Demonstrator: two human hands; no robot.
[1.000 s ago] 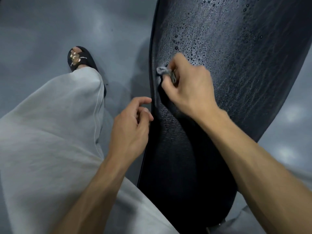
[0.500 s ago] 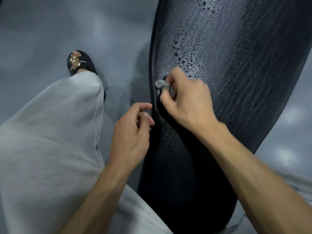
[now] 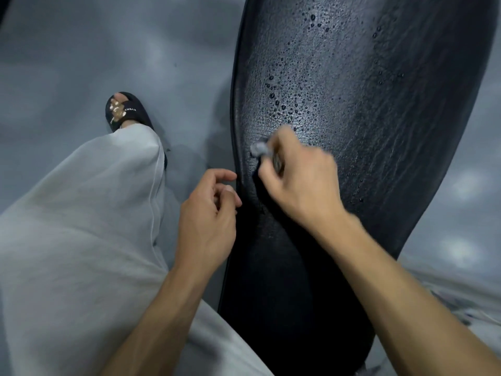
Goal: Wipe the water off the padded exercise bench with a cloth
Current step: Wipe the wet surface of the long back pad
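The black padded bench (image 3: 379, 131) runs from the bottom centre up to the top right. Water drops (image 3: 287, 104) bead on its upper left part. My right hand (image 3: 298, 180) grips a small bunched grey cloth (image 3: 260, 150) and presses it on the pad near the left edge, just below the drops. Most of the cloth is hidden inside the fist. My left hand (image 3: 208, 215) hovers beside the bench's left edge with fingers loosely curled, holding nothing.
My left leg in loose grey trousers (image 3: 81, 226) fills the lower left, with a foot in a black sandal (image 3: 124, 111) on the grey floor (image 3: 108, 44). The floor also shows to the right of the bench.
My right hand with the cloth has slid down the pad toward me along the left edge, leaving more drops visible above it. My left hand has stayed beside the bench edge.
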